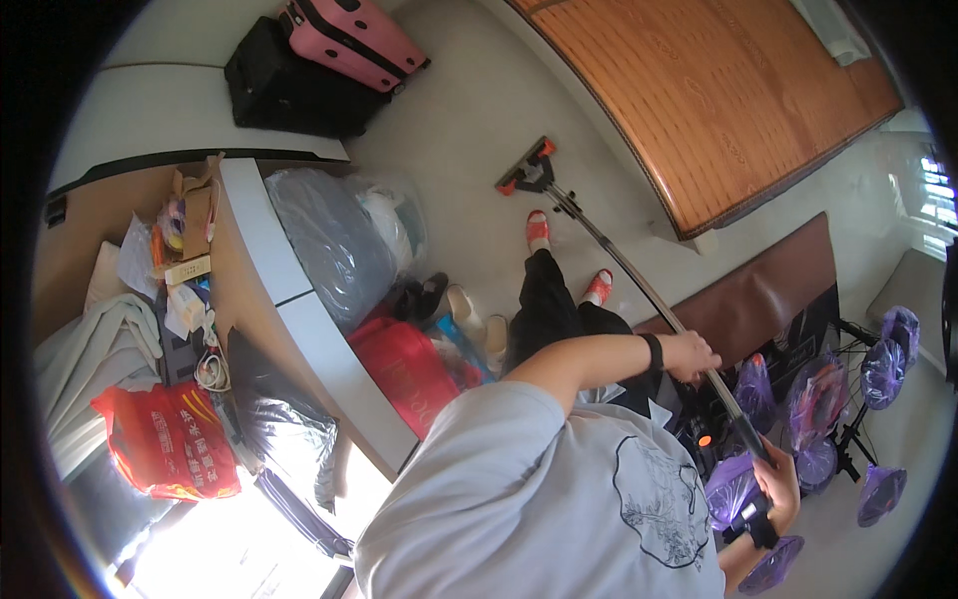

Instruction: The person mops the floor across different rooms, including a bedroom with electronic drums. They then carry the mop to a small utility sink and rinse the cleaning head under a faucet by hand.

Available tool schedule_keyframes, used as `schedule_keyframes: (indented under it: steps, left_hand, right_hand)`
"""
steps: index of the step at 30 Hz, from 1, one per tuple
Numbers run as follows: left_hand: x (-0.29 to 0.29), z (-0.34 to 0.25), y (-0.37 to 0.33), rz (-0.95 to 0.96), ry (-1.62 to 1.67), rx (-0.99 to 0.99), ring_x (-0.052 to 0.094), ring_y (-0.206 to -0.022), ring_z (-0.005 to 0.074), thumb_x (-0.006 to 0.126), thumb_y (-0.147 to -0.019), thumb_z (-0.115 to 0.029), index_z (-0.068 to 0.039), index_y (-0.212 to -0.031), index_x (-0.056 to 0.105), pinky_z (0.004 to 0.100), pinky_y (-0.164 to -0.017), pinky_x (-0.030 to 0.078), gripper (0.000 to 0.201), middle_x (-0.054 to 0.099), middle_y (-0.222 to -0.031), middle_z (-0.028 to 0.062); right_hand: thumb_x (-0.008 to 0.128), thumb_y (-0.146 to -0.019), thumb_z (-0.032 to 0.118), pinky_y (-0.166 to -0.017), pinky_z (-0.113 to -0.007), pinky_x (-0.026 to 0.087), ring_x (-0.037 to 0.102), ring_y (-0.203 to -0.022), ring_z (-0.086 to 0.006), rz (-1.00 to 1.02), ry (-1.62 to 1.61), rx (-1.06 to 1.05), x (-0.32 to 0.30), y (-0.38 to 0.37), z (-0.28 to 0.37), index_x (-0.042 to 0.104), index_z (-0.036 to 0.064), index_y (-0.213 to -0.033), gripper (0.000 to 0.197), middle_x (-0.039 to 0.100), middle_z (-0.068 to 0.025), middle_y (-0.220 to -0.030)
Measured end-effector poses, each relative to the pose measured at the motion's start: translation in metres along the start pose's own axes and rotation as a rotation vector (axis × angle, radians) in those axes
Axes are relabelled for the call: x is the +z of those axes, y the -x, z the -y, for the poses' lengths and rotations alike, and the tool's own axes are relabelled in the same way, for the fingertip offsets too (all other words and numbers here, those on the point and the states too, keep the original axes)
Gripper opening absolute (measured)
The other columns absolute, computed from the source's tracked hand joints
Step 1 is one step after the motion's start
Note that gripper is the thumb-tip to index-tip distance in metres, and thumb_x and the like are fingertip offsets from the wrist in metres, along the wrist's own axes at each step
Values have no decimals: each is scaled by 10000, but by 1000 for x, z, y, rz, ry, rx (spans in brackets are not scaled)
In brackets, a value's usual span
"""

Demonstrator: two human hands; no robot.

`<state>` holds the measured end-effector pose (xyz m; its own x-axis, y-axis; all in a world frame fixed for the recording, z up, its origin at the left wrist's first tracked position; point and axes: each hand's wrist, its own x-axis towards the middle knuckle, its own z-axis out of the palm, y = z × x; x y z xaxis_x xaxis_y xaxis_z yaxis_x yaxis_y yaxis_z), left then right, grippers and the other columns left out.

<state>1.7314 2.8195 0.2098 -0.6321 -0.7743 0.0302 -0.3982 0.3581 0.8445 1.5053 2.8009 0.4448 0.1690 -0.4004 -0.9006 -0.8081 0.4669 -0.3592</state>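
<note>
A long-handled mop (pixel 644 285) slants across the view, its metal pole running from my hands up to a flat black head with orange ends on the pale floor. My left hand (pixel 691 356), with a dark band at the wrist, is closed around the lower part of the grip. Near the top end of the handle, my right hand (pixel 778 481) is wrapped around the dark grip; a black watch sits on that wrist. The mop head rests beyond my feet in red slippers (pixel 538 228), between the suitcases and the wooden furniture.
A wooden table or bed (pixel 738 100) stands at the upper right. Pink (pixel 354 40) and black (pixel 289 90) suitcases stand far left. Bags, including a red one (pixel 404 369), and shoes line the cluttered cabinet (pixel 289 270). Purple plastic-wrapped items (pixel 818 394) crowd the right.
</note>
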Motion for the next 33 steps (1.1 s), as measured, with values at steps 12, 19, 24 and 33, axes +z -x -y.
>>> schedule_keyframes:
  steps: [12,19,24,33]
  left_hand:
    - [22,23,13,-75,-87,-162,608,-757,299,587,-657,-223,-91,-786,594,407,-645,464,184,619,-762,135]
    - [-24,150,140,-558,-156,-432,556,-696,353,579,-602,-76,-57,-732,580,424,-601,449,131,573,-677,161]
    - [-94,188,244,-606,-150,-601,544,-763,306,575,-617,-21,-97,-709,581,408,-743,397,120,590,-713,105]
    - [-149,239,411,-662,-379,-761,520,-794,295,592,-612,-36,-118,-701,568,399,-759,381,124,568,-704,84]
  right_hand:
    - [489,-765,32,-333,-172,236,317,-348,-15,119,-50,-115,9,-35,-3,450,-23,-1204,444,392,51,-483]
    - [518,-788,51,-334,-190,245,332,-360,-26,209,82,-256,125,-115,131,481,26,-1188,403,393,49,-491]
    - [542,-818,120,-337,-200,268,358,-354,-39,318,-42,-373,220,-162,190,524,25,-1109,306,401,40,-480]
    - [538,-827,178,-335,-251,318,415,-326,-99,502,189,-405,364,-212,280,517,13,-1061,287,450,-14,-486]
